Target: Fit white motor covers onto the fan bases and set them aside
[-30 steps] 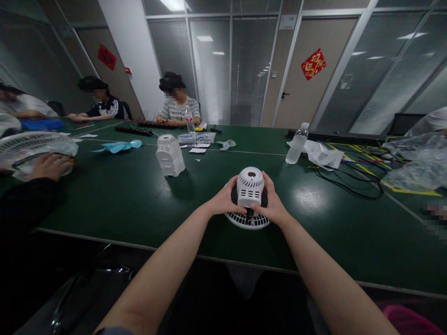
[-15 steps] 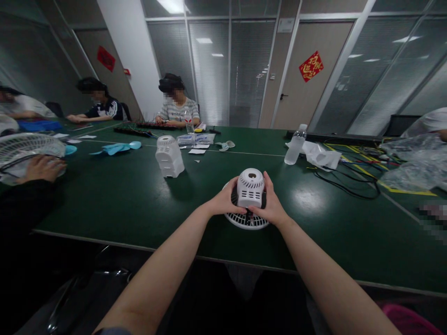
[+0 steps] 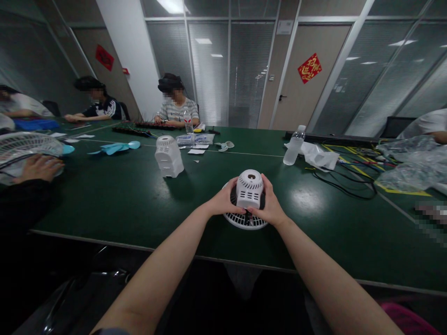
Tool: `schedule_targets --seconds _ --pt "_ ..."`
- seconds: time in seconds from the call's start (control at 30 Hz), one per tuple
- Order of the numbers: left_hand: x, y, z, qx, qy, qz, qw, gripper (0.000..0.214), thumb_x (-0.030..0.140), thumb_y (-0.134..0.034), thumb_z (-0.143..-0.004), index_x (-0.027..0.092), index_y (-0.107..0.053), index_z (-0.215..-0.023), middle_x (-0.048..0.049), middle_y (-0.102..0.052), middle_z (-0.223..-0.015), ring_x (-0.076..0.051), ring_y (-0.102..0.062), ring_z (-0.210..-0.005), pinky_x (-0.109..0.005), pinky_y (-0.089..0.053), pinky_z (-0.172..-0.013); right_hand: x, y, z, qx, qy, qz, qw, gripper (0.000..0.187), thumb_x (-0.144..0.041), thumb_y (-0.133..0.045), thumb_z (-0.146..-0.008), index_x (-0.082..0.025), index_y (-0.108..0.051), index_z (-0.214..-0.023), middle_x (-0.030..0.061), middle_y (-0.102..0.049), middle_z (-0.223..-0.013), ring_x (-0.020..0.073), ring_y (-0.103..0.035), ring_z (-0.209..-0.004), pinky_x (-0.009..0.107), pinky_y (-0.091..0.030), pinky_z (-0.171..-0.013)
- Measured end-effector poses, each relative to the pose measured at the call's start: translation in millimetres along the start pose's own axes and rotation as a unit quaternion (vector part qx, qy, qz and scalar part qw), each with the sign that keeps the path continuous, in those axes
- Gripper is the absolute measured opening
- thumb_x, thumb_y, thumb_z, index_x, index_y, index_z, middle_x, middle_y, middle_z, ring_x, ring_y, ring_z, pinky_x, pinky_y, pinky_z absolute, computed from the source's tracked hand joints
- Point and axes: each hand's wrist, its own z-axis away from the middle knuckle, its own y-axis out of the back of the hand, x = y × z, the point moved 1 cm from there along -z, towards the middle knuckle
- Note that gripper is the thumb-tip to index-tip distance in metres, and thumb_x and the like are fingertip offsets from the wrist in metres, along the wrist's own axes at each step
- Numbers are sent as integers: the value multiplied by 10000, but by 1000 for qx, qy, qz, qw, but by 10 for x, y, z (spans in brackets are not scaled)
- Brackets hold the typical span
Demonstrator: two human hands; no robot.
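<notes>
A white fan motor housing [image 3: 249, 190] with slotted vents and a round hole in its top sits over a white fan grille [image 3: 248, 224] on the green table. From the left, my left hand [image 3: 226, 200] is closed around the housing. My right hand [image 3: 268, 201] grips its other side, with both thumbs low at the near edge. Dark parts show between the housing and the grille; what they are I cannot make out. Farther left stands a white plastic fan base [image 3: 169, 158], apart from my hands.
Blue fan blades [image 3: 117, 147] lie at the left, near a co-worker's hand [image 3: 40, 168] on a larger grille [image 3: 30, 143]. A bottle [image 3: 294, 145] stands at the right beside white wrapping [image 3: 319, 156], black cables [image 3: 344, 190] and clear plastic bags [image 3: 408, 163]. Other people sit across the table.
The view has shifted very slightly. Both hands keep their hold on the motor housing, which stays in about the same place over the grille.
</notes>
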Motion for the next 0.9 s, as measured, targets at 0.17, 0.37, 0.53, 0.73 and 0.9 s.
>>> schedule_targets --seconds 0.17,0.37,0.53,0.73,0.9 --pt "32 11 21 3 10 -2 1000 1128 408 -893 -568 240 -269 -1493 -157 -404 -1502 -361 -400 -1390 -573 -335 -1154 -16 6 6 -20 -10 -5 1000 1184 -551 -795 -709 -308 -23 -1573 146 -286 -1578 421 -379 -1413 640 -330 -1153" --pt "-31 -3 2 -13 9 35 999 1139 407 -882 -586 245 -234 -1508 -173 -361 -1535 -379 -355 -1431 -606 -288 -1174 -24 1 4 -26 -26 -7 999 1190 -553 -791 -713 -302 -15 -1579 141 -249 -1609 426 -365 -1426 630 -322 -1160" --pt "-78 26 -8 -25 18 54 998 1089 399 -877 -610 244 -248 -1485 -174 -371 -1531 -357 -362 -1440 -584 -292 -1183 -9 8 2 -36 -37 -7 999 1203 -540 -807 -703 -303 -21 -1583 140 -243 -1626 426 -374 -1426 635 -320 -1155" --pt "-82 63 -19 -46 18 40 998 1062 379 -880 -615 256 -249 -1460 -169 -396 -1510 -348 -377 -1433 -583 -319 -1171 -14 35 -11 -50 -66 -16 996 1228 -515 -838 -680 -350 -21 -1582 128 -285 -1621 434 -410 -1405 674 -351 -1113" --pt "-91 78 -25 -52 26 18 998 1082 392 -873 -612 241 -234 -1472 -180 -363 -1527 -363 -356 -1440 -593 -296 -1180 -22 40 -16 -54 -80 -30 995 1233 -516 -844 -673 -366 -25 -1583 123 -295 -1621 437 -408 -1408 695 -352 -1102"
